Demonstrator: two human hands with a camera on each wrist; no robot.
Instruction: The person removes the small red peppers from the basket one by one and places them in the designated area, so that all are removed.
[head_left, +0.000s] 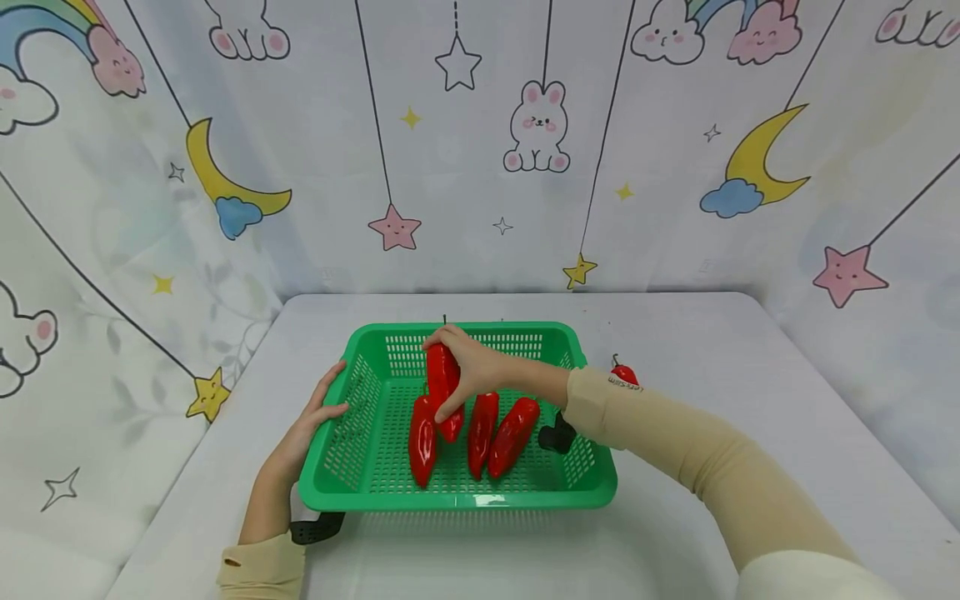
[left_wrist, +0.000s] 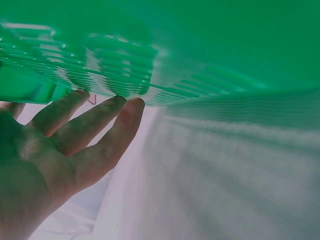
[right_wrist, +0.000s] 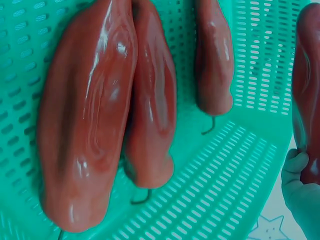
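Observation:
In the head view, my right hand (head_left: 474,367) grips a red pepper (head_left: 442,375) above the left half of a green basket (head_left: 457,500). Below it, several more red peppers (head_left: 422,442) lie on the basket floor. The right wrist view shows the held pepper (right_wrist: 309,95) at its right edge, with part of the hand (right_wrist: 296,172) round its lower end. My left hand (head_left: 303,429) touches the basket's left side, thumb at the rim; the left wrist view shows its fingers (left_wrist: 92,125) extended against the outer wall (left_wrist: 120,65).
Another red pepper (head_left: 625,373) lies on the white table (head_left: 697,350) to the right of the basket, partly behind the right sleeve. A patterned cloth with bunnies, stars and moons hangs behind the table.

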